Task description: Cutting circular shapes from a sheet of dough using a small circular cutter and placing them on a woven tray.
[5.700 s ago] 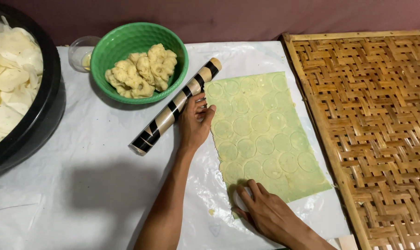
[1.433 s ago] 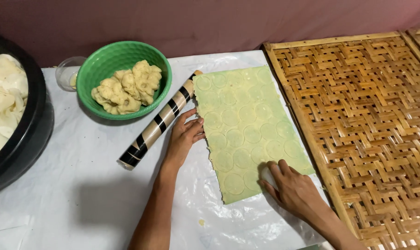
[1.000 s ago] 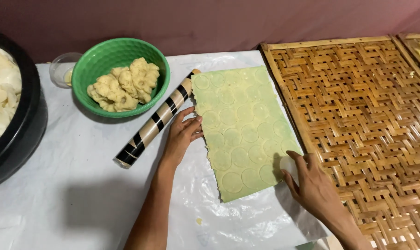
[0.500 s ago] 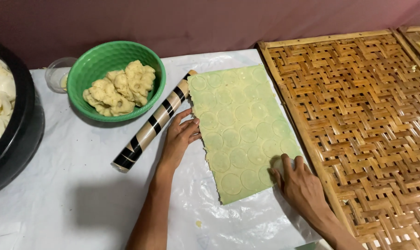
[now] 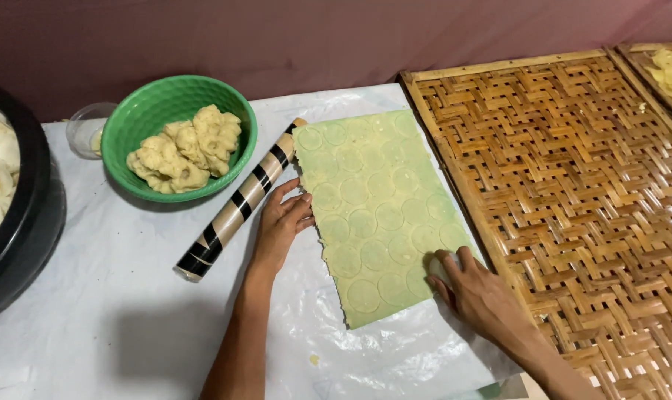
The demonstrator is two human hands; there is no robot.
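Note:
A flat pale green sheet of dough, marked all over with round cut circles, lies on a white plastic-covered table. My left hand rests flat on the plastic with its fingertips touching the sheet's left edge. My right hand presses on the sheet's lower right corner, fingers curled over a small whitish round thing that is mostly hidden. A black-and-tan striped rolling pin lies diagonally just left of my left hand.
A green bowl of lumpy pale dough stands at the back left, a small clear cup beside it. A large black basin with white pieces fills the left edge. A woven bamboo tray lies to the right; a second one holds pale pieces.
My right hand swung out to the sheet's right edge by the bamboo tray, then came back onto the lower right corner. The left hand stayed on the left edge.

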